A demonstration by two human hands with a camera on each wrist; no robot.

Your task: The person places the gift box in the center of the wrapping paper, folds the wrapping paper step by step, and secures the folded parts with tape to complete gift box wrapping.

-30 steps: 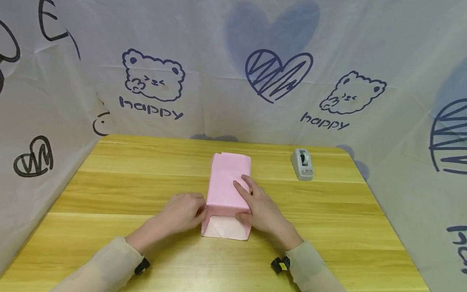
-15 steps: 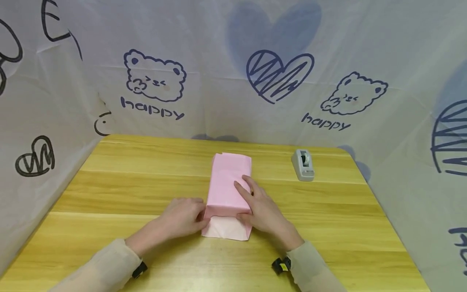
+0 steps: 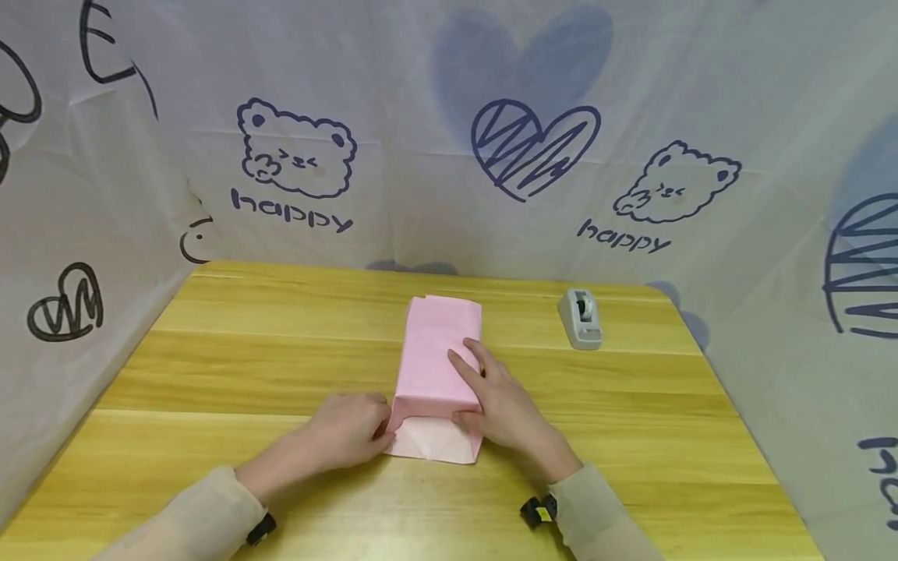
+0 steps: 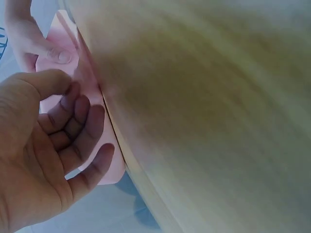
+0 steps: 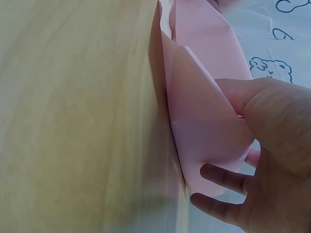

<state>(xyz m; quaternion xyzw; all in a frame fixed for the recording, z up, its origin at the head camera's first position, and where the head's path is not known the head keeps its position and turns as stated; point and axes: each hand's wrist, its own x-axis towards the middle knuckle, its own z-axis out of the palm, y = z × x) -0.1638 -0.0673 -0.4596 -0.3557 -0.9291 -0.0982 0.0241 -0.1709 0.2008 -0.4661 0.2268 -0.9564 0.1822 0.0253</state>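
Note:
A box wrapped in pink paper [image 3: 438,354] lies lengthwise on the table. At its near end a paper flap [image 3: 431,439] with a pale inner side spreads out on the table. My left hand [image 3: 351,428] pinches the folded paper edge at the near left corner between thumb and curled fingers, also seen in the left wrist view. My right hand [image 3: 501,405] grips the box from the right. Its thumb presses the near end, two fingers lie on the top, and the other fingers [image 5: 221,177] are along the side in the right wrist view.
A grey tape dispenser [image 3: 581,319] stands on the wooden table [image 3: 281,327] at the back right. White cloth [image 3: 414,156] with bear and heart drawings hangs behind the table and at both sides.
My left hand has slid toward me along the near left corner, its thumb now at the flap's outer edge. The right hand and the box have stayed in place.

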